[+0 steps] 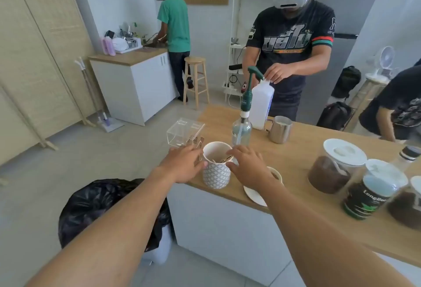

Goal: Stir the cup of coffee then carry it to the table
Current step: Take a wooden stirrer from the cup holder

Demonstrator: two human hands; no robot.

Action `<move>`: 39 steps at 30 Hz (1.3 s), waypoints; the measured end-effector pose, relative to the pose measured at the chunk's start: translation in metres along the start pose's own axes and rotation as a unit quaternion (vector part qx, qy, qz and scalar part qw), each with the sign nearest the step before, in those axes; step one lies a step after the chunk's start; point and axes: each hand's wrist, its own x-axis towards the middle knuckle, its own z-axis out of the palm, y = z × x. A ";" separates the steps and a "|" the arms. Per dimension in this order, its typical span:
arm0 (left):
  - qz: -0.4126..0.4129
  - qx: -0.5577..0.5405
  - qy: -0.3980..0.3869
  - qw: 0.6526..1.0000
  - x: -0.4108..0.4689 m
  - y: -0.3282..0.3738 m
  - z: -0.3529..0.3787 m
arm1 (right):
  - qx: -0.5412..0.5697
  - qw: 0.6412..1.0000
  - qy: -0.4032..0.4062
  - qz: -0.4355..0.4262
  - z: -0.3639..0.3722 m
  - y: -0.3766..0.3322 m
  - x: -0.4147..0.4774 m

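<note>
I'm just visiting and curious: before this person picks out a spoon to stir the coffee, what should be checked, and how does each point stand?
1. Patterned holder upright on counter: ok.
2. Left hand steadying the holder's side: ok.
3. Right hand at its rim, gripping a utensil: cannot tell.
4. Coffee cup upright on saucer: ok, mostly hidden.
5. Pump bottle behind, apart from both hands: ok.

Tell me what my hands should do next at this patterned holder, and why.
Probably close the right hand on one utensil in the patterned holder and lift it out while the left hand steadies the holder's side. The right fingers are at the rim over the handles, and the coffee cup on its saucer sits behind that hand with nothing visible in it to stir with.
</note>
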 end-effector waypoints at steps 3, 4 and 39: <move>-0.007 0.007 -0.009 1.000 0.002 -0.010 0.011 | -0.016 1.000 0.008 0.007 0.013 -0.003 0.011; -0.012 0.005 -0.017 1.000 0.001 -0.015 0.014 | -0.016 1.000 0.008 0.012 0.016 -0.005 0.013; -0.008 0.004 -0.032 0.999 0.013 -0.032 0.025 | 0.082 0.992 0.077 0.049 0.035 -0.013 0.047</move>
